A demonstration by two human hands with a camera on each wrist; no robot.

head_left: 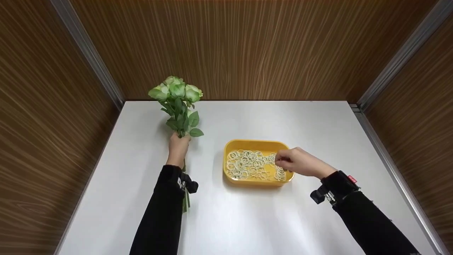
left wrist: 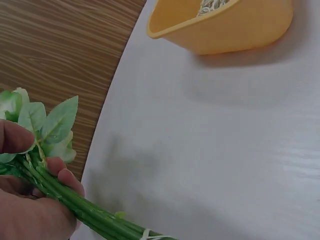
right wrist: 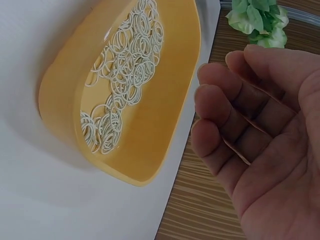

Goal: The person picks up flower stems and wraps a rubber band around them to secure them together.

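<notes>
L hand [head_left: 178, 147] grips rose bunch [head_left: 177, 102], frame centre-left; R hand [head_left: 295, 162], fingers curled, nothing visibly held, over tray [head_left: 260, 144] of rubber bands [head_left: 247, 164]. Step: picking a band; next needs pinching just one.

White table [head_left: 247, 219] fills lower centre of your head view, matte, faint grain. Brown wood-grain wall panels [head_left: 226, 46] rise behind it and at both frame sides. Grey metal corner strips [head_left: 86, 53] run diagonally at upper left and upper right, meeting table's far corners.

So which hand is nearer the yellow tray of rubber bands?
Right hand, hovering over the yellow tray. Left hand grips the rose stems off to its side.
</notes>
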